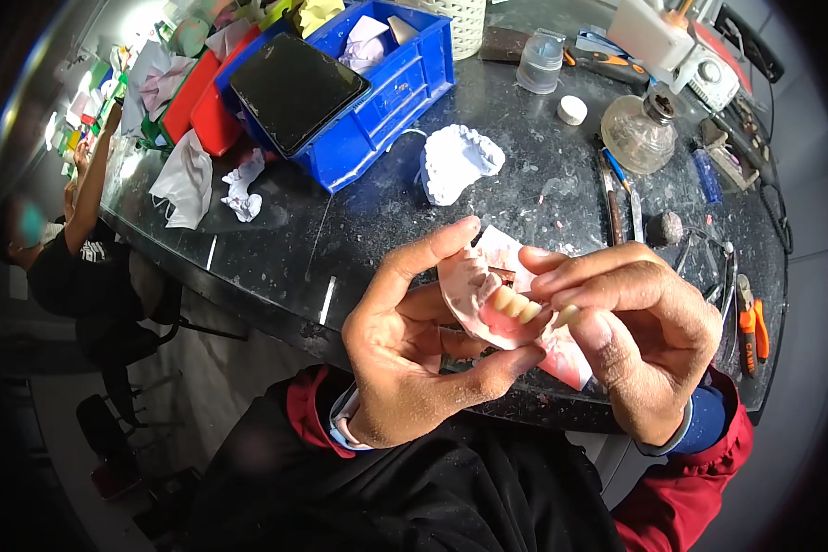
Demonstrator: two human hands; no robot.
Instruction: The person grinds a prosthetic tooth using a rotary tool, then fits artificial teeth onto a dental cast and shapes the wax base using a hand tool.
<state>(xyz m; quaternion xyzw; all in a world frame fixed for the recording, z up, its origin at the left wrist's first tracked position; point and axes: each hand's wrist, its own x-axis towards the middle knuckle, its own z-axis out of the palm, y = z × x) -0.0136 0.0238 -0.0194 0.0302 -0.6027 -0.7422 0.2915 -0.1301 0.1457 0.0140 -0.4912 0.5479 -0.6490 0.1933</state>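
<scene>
My left hand (414, 340) is closed round a dental cast (465, 285), thumb at its near edge and fingers behind it. Pink wax (504, 324) covers part of the cast, and a short row of artificial teeth (515, 304) is set in it. Close by on the right, my right hand (649, 331) pinches a single artificial tooth (568, 316) between thumb and fingers. Under both hands lies a paper sheet with a pink patch (566, 363). Farther back on the black bench stands a white plaster dental cast (458, 166).
A blue bin (386, 110) carries a dark tablet (297, 92) at back left, near a face mask (186, 179) and crumpled paper (243, 189). To the right are a glass burner (637, 133), a knife (612, 198) and orange-handled pliers (753, 327). Another person (74, 267) sits far left.
</scene>
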